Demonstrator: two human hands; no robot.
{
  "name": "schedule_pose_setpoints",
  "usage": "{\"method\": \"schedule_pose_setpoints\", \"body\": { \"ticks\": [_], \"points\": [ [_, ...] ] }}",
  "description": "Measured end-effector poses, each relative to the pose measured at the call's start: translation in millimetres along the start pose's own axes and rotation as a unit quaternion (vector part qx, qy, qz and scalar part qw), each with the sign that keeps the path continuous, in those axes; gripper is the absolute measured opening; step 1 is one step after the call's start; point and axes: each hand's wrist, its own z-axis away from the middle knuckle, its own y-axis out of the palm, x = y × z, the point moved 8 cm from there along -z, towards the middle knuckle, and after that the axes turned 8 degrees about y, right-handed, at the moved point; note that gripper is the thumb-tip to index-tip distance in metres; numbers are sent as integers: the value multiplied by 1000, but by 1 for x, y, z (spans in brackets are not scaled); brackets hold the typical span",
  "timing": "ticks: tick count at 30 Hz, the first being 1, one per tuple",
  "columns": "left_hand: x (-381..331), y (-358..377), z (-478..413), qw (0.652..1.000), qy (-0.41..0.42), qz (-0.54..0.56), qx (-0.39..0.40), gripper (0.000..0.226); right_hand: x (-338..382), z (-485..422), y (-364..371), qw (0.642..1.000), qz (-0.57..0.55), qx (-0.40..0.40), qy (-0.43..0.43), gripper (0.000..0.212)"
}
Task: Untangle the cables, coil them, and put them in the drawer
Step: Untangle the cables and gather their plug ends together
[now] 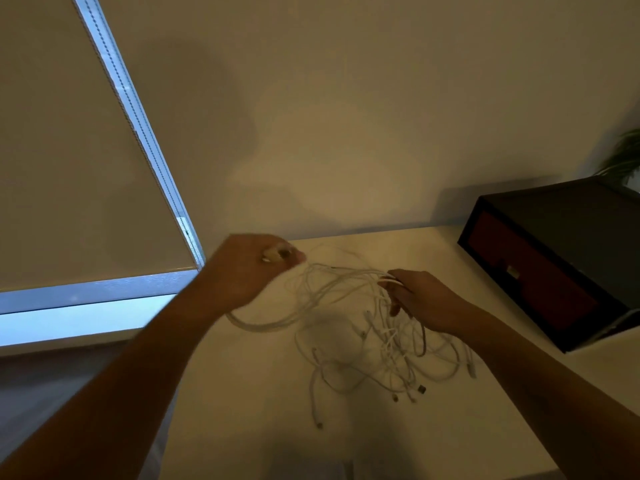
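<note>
Grip of left hand (242, 271) and right hand (426, 299) holds tangled cables (349, 271) above table (242, 410); closed drawer (526, 282) nearby.

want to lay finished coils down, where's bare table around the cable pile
Bare pale tabletop lies nearest you, between the forearms, in front of the tangled white cables. A narrower bare strip runs between cables and the dark drawer box, by the wall. The middle is crowded: left hand and right hand both grip strands there.
</note>
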Motion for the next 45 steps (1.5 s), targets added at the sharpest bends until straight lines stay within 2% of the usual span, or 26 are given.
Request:
{"method": "schedule_pose_setpoints", "body": {
  "ticks": [3, 5, 6, 8, 10, 11, 15, 22, 28, 33, 36, 39, 43, 45],
  "points": [
    [-4, 45, 4, 997, -17, -3, 81, 65, 30, 8, -7, 999, 8, 7, -34, 37],
    [-8, 68, 5, 993, 0, -5, 117, 77, 44, 13, -10, 999, 6, 11, -39, 36],
    [-12, 75, 5, 993, 15, 4, 119, 71, 49, 15, -12, 999, -4, 12, -36, 36],
    [-15, 84, 0, 992, 46, 7, 117, 44, 55, 17, -16, 999, -25, 13, -29, 34],
    [-16, 88, -4, 991, 57, 7, 120, 17, 58, 18, -19, 999, -37, 15, -25, 32],
    [-17, 89, -5, 990, 55, 20, 128, 11, 57, 17, -20, 999, -43, 15, -22, 33],
    [-20, 92, -5, 984, 54, 66, 158, 16, 54, 17, -24, 995, -99, 11, -7, 41],
    [-17, 87, -4, 985, 43, 93, 137, 23, 51, 14, -28, 986, -163, 17, 5, 45],
    [-5, 70, -7, 988, 26, 78, 131, 31, 44, 8, -26, 987, -158, 5, 0, 45],
    [4, 55, -8, 989, 33, 47, 136, 21, 31, 3, -24, 994, -104, 25, 14, 44],
    [9, 40, -11, 994, 53, 1, 93, 20, 35, 8, -22, 996, -73, 47, -12, 45],
    [8, 24, -14, 998, 57, -4, 34, 17, 39, 13, -25, 998, -42, 30, -39, 44],
    [24, -15, -21, 997, 10, -8, -74, 32, 19, 12, -27, 999, 4, -12, -49, 46],
    [28, -34, -22, 993, -16, -19, -115, 27, -2, 9, -25, 998, 41, -30, -35, 44]
  ]
}}
